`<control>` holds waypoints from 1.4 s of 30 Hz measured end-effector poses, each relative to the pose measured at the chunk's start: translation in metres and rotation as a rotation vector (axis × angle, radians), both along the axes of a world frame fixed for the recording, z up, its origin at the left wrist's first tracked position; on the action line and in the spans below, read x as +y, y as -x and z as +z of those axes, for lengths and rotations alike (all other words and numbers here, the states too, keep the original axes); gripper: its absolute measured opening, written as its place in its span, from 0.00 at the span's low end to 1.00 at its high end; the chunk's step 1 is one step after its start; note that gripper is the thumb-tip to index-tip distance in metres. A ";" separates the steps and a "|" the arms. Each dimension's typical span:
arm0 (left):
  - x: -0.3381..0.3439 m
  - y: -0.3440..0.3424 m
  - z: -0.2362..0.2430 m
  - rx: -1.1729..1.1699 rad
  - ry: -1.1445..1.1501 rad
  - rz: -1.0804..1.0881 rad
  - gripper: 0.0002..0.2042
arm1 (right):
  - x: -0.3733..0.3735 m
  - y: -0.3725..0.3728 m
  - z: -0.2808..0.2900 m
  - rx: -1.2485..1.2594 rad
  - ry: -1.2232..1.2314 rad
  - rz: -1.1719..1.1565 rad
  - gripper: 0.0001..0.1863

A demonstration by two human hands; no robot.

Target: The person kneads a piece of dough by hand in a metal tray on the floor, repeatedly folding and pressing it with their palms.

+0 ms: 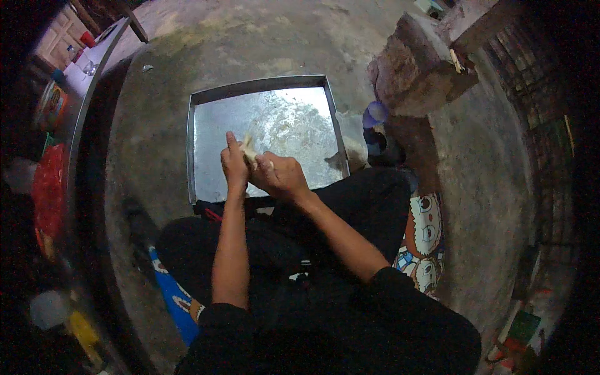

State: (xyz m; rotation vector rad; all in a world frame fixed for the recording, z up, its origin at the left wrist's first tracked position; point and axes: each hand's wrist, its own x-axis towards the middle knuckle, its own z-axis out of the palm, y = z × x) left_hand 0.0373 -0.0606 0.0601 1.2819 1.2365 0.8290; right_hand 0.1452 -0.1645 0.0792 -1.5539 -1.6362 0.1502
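Over a shallow square metal tray [215, 137], my two hands meet around a pale, soft-looking lump like dough [248, 149]. My left hand [234, 167] grips its left side, with one finger or thumb pointing up. From the right, my right hand [282, 176] is closed on the same lump, its thumb pressed near the middle. Much of the lump is hidden by the fingers. The tray's floor has whitish smears and dark specks, mostly on its right half.
My dark-clothed legs are folded at the tray's near edge, on a cartoon-printed mat [425, 234]. A large stone block [415, 69] stands at the far right, with a purple-and-dark object [376, 122] below it. A table [103, 59] with a red cup [87, 39] runs along the left.
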 end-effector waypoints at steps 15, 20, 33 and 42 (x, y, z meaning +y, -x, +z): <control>0.006 0.009 0.006 -0.712 0.533 -0.198 0.42 | -0.001 -0.032 0.012 0.497 0.173 -0.196 0.25; 0.000 -0.003 -0.023 -0.623 0.655 -0.198 0.37 | 0.003 -0.055 -0.012 0.790 0.192 -0.307 0.23; -0.020 -0.019 -0.029 -0.294 0.266 0.103 0.28 | 0.012 -0.050 -0.040 0.767 0.431 -0.127 0.19; 0.014 0.004 -0.023 -0.799 0.514 -0.113 0.28 | 0.016 -0.060 -0.036 0.727 0.295 0.006 0.28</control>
